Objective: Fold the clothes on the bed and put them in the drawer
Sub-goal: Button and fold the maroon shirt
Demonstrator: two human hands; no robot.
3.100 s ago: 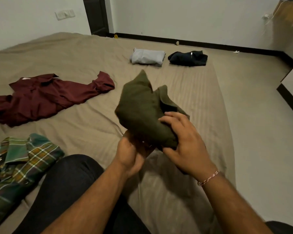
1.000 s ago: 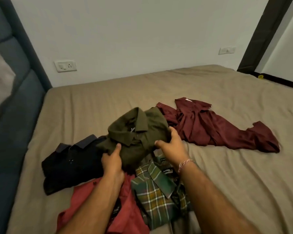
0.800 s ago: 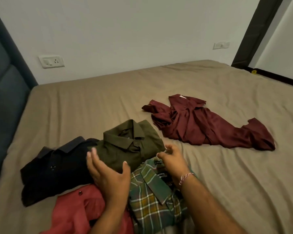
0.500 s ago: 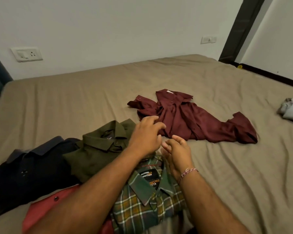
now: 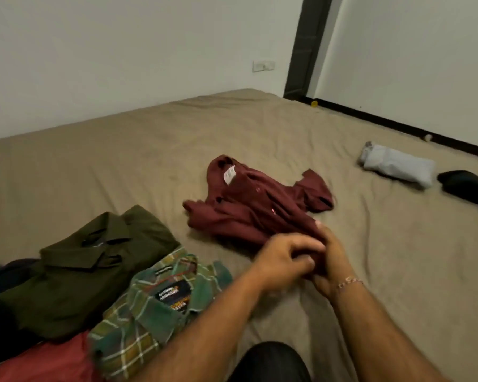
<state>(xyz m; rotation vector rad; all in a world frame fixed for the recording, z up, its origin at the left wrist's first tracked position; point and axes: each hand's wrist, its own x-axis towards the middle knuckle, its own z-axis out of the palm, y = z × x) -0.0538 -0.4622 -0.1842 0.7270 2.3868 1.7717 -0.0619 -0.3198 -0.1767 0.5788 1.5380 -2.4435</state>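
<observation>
Both hands' fingers (image 5: 312, 245) curl gripping the crumpled maroon shirt's (image 5: 255, 201) near edge on the bed (image 5: 149, 150).

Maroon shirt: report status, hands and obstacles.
Left hand and right hand both gripping maroon shirt at its near edge. Shirt crumpled, unfolded, on bed. Nothing on it; plaid shirt lies apart.

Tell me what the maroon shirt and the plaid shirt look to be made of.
Maroon shirt: thin, soft woven cloth, matte; it crumples into loose folds, fibre unclear. Plaid shirt: woven check in green, thicker, slightly fuzzy look, perhaps flannel; blur leaves this open.
</observation>
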